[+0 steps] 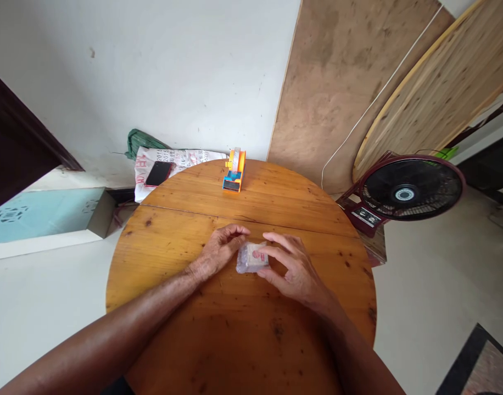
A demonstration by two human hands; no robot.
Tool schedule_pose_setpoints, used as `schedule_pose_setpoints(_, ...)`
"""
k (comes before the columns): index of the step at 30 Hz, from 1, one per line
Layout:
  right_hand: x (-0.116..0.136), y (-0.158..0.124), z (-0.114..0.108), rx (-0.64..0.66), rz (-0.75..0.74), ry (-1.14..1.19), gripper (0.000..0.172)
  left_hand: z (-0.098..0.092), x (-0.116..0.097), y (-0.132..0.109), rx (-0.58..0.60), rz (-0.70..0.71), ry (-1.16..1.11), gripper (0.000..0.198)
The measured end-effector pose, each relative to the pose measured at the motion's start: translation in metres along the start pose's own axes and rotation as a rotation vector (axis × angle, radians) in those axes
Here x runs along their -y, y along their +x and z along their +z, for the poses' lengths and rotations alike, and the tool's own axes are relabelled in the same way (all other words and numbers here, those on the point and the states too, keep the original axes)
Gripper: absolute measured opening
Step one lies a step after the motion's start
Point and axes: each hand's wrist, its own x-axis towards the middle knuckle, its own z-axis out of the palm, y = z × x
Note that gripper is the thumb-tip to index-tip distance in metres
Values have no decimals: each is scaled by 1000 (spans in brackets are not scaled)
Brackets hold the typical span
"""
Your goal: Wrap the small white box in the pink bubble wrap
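Head cam: I see a small plastic-wrapped pkg [250,259] on the wooden surface [194,345], btwn both sets of fingers. R hand [295,269]: fingers spread open, tips at the pkg's right edge. L hand [221,251]: fingers loosely curled just beside its left side; can't tell if they grip. Tape dispenser [234,176] beyond the fingers, fan [403,193] well off to their right.

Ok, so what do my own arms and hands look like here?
Your left hand and right hand are bare, with no gloves and no rings visible. The left forearm and right forearm show no sleeves, watch or bracelet.
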Motion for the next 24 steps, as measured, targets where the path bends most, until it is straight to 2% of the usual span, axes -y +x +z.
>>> schedule_pose_setpoints(8, -4, -2, -8, -110, -13, 36, 25, -3, -1, 1, -45, -34, 7, 28)
schedule_pose_setpoints(14, 1, -1, -1, -30, -42, 19, 25, -3, 0, 1, -44, -34, 5, 26)
schedule_pose_setpoints(21, 2, -1, 0, -124, -50, 18, 27, -4, 1, 3, -52, -31, 35, 24)
schedule_pose_setpoints(24, 3, 0, 0, -88, -50, 9, 27, -4, 0, 3, -46, -26, 40, 23)
